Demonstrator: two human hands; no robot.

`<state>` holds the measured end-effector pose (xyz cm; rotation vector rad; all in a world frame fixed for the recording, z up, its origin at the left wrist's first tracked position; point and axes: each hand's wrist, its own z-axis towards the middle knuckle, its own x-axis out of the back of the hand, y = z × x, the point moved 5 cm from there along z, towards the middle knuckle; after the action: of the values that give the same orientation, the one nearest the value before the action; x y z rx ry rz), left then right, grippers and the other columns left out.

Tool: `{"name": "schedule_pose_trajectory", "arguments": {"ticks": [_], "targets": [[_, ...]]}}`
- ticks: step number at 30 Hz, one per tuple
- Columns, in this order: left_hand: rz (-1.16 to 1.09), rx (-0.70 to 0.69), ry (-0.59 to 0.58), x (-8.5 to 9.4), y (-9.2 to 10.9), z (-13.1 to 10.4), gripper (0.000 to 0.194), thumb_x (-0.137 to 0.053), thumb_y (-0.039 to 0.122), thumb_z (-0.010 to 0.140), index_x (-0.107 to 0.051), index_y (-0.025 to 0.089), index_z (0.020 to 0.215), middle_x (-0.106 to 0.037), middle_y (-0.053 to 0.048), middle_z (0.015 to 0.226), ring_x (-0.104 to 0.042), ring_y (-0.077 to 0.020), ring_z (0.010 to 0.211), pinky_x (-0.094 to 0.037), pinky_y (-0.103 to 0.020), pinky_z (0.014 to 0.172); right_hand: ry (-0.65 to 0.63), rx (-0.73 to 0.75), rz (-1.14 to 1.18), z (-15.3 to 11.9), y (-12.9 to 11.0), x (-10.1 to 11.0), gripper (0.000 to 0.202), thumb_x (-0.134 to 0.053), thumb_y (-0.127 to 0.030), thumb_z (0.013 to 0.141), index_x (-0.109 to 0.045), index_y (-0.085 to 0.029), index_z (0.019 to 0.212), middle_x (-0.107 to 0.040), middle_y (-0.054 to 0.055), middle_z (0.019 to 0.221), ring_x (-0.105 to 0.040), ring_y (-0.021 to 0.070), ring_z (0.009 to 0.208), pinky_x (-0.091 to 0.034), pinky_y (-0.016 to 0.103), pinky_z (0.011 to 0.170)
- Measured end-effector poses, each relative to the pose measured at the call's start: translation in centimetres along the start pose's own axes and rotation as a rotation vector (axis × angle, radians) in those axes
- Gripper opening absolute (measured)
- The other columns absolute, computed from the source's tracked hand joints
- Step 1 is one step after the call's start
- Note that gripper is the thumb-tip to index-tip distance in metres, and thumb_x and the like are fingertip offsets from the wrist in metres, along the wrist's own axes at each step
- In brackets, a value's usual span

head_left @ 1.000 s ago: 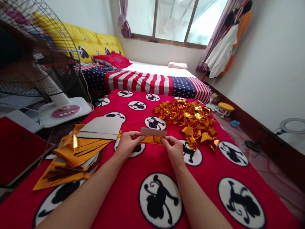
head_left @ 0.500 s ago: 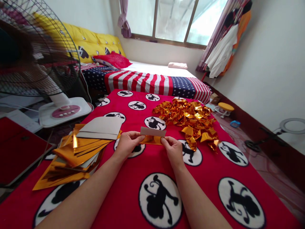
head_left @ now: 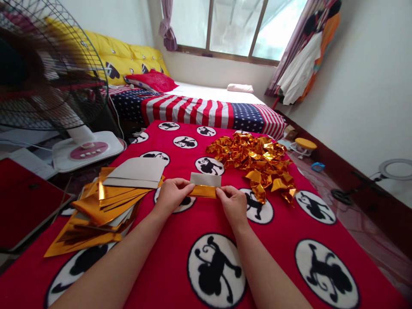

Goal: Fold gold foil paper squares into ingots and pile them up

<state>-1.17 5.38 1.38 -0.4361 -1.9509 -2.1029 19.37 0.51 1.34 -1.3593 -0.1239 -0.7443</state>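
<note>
A sheet of gold foil paper (head_left: 203, 192) is stretched between my two hands just above the red cloth, with a gold strip folded along its near side and the grey back showing beyond. My left hand (head_left: 174, 195) pinches its left end between thumb and fingers. At the right end, my right hand (head_left: 232, 201) pinches it the same way. To the left lies a fanned stack of gold foil sheets (head_left: 96, 206), topped by several sheets grey side up (head_left: 137, 171). A pile of folded gold foil pieces (head_left: 254, 154) spreads beyond my right hand.
The red cloth (head_left: 161, 266) with monkey prints covers the surface under my hands. A running fan (head_left: 86, 148) stands at the left. Behind is a bed with a flag-pattern cover (head_left: 193, 111); a yellow stool (head_left: 305, 144) and a ring-light stand (head_left: 380, 174) are at the right.
The folded gold strip now lies flatter and shows more plainly along the near side of the paper. My right hand has shifted very slightly; the piles are unchanged.
</note>
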Motion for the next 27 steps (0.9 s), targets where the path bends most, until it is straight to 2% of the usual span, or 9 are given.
{"name": "schedule_pose_trajectory", "arguments": {"ticks": [5, 9, 14, 16, 18, 21, 24, 27], "targets": [[0.374, -0.095, 0.039, -0.1, 0.9, -0.5, 0.022, -0.064, 0.037, 0.074, -0.076, 0.019, 0.073, -0.075, -0.005, 0.075, -0.068, -0.0194, 0.070, -0.046, -0.026, 0.063, 0.034, 0.018, -0.284, -0.5, -0.5, 0.1, 0.021, -0.057, -0.035, 0.081, -0.074, -0.024, 0.072, -0.072, -0.001, 0.072, -0.063, 0.0171, 0.068, -0.037, 0.026, 0.061], [0.553, -0.121, 0.045, -0.5, 1.2, -0.8, 0.021, -0.061, 0.036, 0.077, -0.075, 0.022, 0.074, -0.075, -0.004, 0.076, -0.066, -0.0186, 0.071, -0.042, -0.025, 0.061, 0.050, 0.047, -0.413, -0.8, -0.8, 0.0, 0.020, -0.057, -0.035, 0.082, -0.073, -0.026, 0.073, -0.072, -0.001, 0.072, -0.063, 0.0169, 0.066, -0.034, 0.027, 0.060], [0.616, -0.138, 0.051, -0.8, 1.2, -1.1, 0.017, -0.061, 0.035, 0.078, -0.071, 0.022, 0.075, -0.072, -0.003, 0.076, -0.064, -0.0178, 0.073, -0.041, -0.026, 0.064, 0.019, 0.001, -0.447, -0.8, -0.9, -0.1, 0.013, -0.059, -0.033, 0.082, -0.070, -0.026, 0.078, -0.071, -0.002, 0.071, -0.063, 0.0168, 0.067, -0.032, 0.027, 0.060], [0.619, -0.116, 0.064, -0.8, 1.1, -1.2, 0.013, -0.062, 0.033, 0.078, -0.068, 0.022, 0.081, -0.070, 0.000, 0.072, -0.063, -0.0172, 0.070, -0.039, -0.026, 0.062, 0.015, -0.028, -0.446, -0.7, -0.9, -0.1, 0.010, -0.061, -0.031, 0.081, -0.067, -0.025, 0.086, -0.070, -0.003, 0.068, -0.063, 0.0168, 0.065, -0.031, 0.026, 0.059], [0.618, -0.112, 0.090, -0.7, 1.3, -1.4, 0.017, -0.064, 0.031, 0.077, -0.064, 0.023, 0.093, -0.067, 0.002, 0.072, -0.062, -0.0170, 0.069, -0.038, -0.026, 0.060, 0.014, -0.029, -0.446, -0.7, -0.9, -0.2, 0.014, -0.062, -0.029, 0.080, -0.063, -0.024, 0.094, -0.068, -0.004, 0.066, -0.062, 0.0166, 0.064, -0.031, 0.026, 0.059], [0.629, -0.204, 0.114, -0.9, 1.9, -1.7, 0.023, -0.064, 0.026, 0.079, -0.062, 0.023, 0.101, -0.064, 0.000, 0.088, -0.061, -0.0164, 0.074, -0.039, -0.026, 0.061, 0.006, -0.007, -0.473, -0.7, -1.0, -0.3, 0.012, -0.061, -0.029, 0.081, -0.062, -0.024, 0.092, -0.067, -0.004, 0.065, -0.061, 0.0162, 0.063, -0.029, 0.026, 0.059], [0.634, -0.352, 0.052, -1.4, 2.3, -1.7, 0.019, -0.058, 0.018, 0.082, -0.068, 0.025, 0.096, -0.059, -0.003, 0.099, -0.060, -0.0165, 0.082, -0.042, -0.026, 0.067, -0.010, 0.025, -0.503, -0.7, -1.1, -0.3, 0.007, -0.059, -0.030, 0.082, -0.063, -0.024, 0.081, -0.068, -0.003, 0.068, -0.060, 0.0156, 0.064, -0.028, 0.026, 0.059], [0.558, -0.449, -0.107, -2.2, 2.1, -1.5, 0.027, -0.050, 0.011, 0.085, -0.073, 0.023, 0.088, -0.059, -0.004, 0.093, -0.058, -0.0158, 0.083, -0.044, -0.026, 0.071, -0.020, 0.057, -0.502, -0.9, -1.3, -0.4, 0.010, -0.058, -0.028, 0.083, -0.065, -0.025, 0.077, -0.069, -0.002, 0.073, -0.060, 0.0151, 0.067, -0.029, 0.026, 0.061]]}}
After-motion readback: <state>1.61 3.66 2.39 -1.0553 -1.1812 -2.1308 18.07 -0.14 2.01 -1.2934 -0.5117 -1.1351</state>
